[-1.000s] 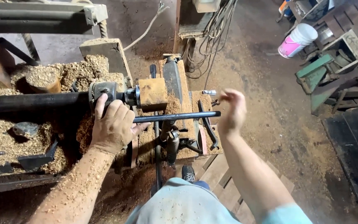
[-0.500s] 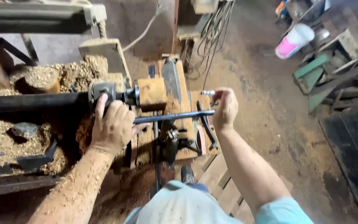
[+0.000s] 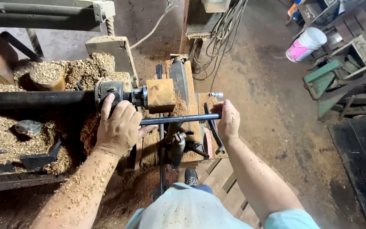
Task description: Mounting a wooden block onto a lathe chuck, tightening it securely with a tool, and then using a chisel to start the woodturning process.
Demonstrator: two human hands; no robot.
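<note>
Right hand (image 3: 228, 121) shifted slightly down along steel bar (image 3: 178, 120), fist clenched on its end. Left hand (image 3: 119, 127) clasps chuck (image 3: 109, 91); wood block (image 3: 161, 95) mounted just beyond. Step: tightening, likely. Next: firm levering, chuck braced.

Wood shavings (image 3: 77, 70) heaped behind lathe at left; round wooden stump (image 3: 46, 77) among them; cables (image 3: 221, 38) hanging at top centre; white-and-pink bucket (image 3: 306, 44) upper right; green wooden frames (image 3: 333, 87) on dusty floor (image 3: 272, 127) at right
</note>
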